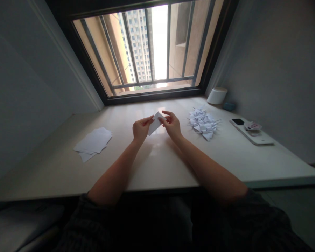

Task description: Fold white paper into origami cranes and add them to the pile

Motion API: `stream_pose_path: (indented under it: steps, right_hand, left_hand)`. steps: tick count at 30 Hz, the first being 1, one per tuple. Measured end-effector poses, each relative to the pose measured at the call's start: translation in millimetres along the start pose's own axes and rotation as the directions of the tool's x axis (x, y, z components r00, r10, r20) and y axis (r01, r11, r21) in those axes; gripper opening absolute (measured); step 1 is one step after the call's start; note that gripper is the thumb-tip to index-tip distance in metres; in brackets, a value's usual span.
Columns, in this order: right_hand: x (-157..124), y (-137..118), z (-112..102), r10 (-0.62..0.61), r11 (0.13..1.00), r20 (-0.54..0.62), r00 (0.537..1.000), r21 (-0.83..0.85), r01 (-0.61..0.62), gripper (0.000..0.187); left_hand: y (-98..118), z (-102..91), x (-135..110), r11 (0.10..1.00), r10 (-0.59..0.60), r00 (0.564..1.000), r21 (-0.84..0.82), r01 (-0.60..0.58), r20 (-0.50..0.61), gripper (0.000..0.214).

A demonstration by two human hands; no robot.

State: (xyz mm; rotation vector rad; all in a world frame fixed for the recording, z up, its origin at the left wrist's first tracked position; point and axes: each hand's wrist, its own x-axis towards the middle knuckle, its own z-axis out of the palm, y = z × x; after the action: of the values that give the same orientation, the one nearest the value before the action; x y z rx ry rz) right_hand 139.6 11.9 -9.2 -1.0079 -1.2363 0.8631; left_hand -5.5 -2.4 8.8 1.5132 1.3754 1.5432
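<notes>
Between my two hands is a small folded piece of white paper [155,125], held up above the middle of the table. My left hand [141,128] pinches its left edge between thumb and fingers. On the other side, my right hand [172,124] grips the paper with the thumb on its face and the index finger stretched past the top corner. To the left lies a loose stack of white paper sheets [93,141]. A heap of folded white paper pieces [204,122] with pointed ends sits to the right of my right hand.
The white table [157,168] runs up to a barred window [152,49]. A phone [252,132] with a round grip on its back lies at the right. Near the back right corner stand a white container [217,96] and a small dark bluish object [229,106].
</notes>
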Motion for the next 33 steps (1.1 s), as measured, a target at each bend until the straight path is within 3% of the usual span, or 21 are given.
stream_pose_path:
  steps: [3,9,19,27,33]
  right_hand:
    - [-2,0,3,0.075,0.996,0.038,0.996,0.047,-0.076,0.062]
    - [-10,-5,7,0.182,0.979,0.217,0.959,0.049,-0.196,0.048]
    - [-11,-2,10,0.179,0.976,0.165,0.97,0.093,-0.196,0.047]
    - [-8,2,7,0.202,0.979,0.136,0.97,0.001,-0.204,0.047]
    - [-8,-2,9,0.206,0.974,0.187,0.96,0.056,-0.22,0.046]
  left_hand:
    - [-5,1.3,0,1.0,0.017,1.0,-0.003,-0.017,-0.017,0.03]
    - [-13,3.9,0,0.996,0.058,0.997,-0.065,-0.061,-0.045,0.033]
    - [-8,7.5,-2,0.977,0.0,1.0,-0.212,-0.004,-0.018,0.036]
    - [-9,12.1,-3,0.932,-0.133,0.986,-0.352,0.09,-0.1,0.036]
    - [-13,9.7,1,0.94,-0.131,0.982,-0.333,0.079,-0.138,0.035]
